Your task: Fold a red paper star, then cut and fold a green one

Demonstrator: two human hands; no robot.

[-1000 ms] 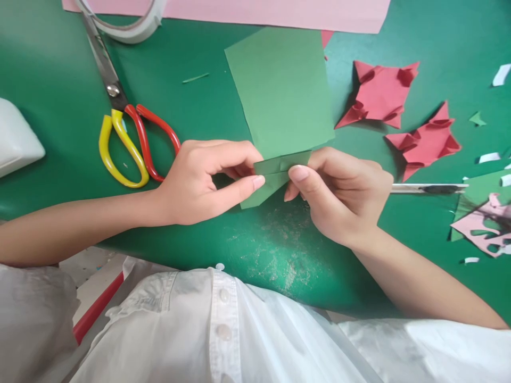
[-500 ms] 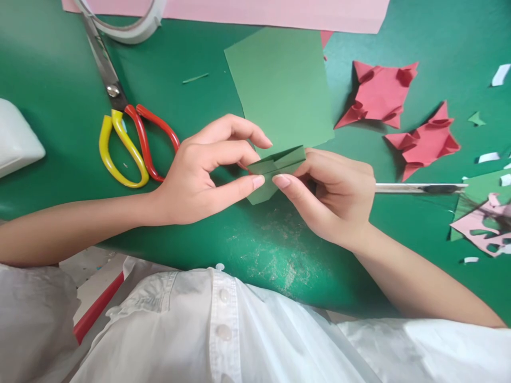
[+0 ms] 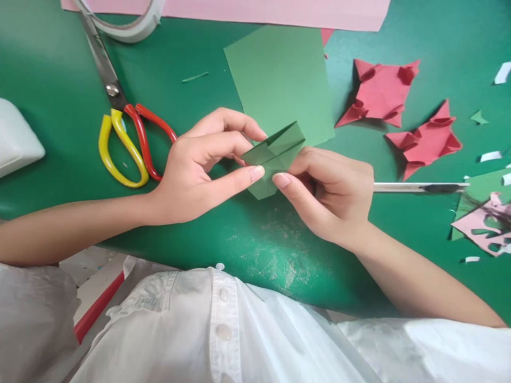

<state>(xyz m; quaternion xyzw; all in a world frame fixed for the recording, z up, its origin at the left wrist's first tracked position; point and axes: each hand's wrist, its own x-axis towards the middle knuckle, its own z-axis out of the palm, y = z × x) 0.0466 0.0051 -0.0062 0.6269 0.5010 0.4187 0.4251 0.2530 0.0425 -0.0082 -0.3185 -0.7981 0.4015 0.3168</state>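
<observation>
A small folded piece of green paper (image 3: 272,157) is held between both hands just above the green table (image 3: 48,69). My left hand (image 3: 199,165) pinches its left end with thumb and fingers. From the right, my right hand (image 3: 333,194) grips the other end, thumb pointing left under the fold. The paper's upper flap stands tilted up toward the larger green sheet (image 3: 279,80) lying flat behind it.
Red-and-yellow handled scissors (image 3: 128,138) lie left of my hands. A tape roll (image 3: 131,26) and a pink sheet (image 3: 279,10) sit at the far edge. Two folded red paper shapes (image 3: 381,93) rest at right, beside a metal blade (image 3: 419,187), pink cut-outs (image 3: 481,229) and white scraps.
The folded green piece has been lifted and its upper flap opened upward. My left fingers rose and my right thumb slid under the paper.
</observation>
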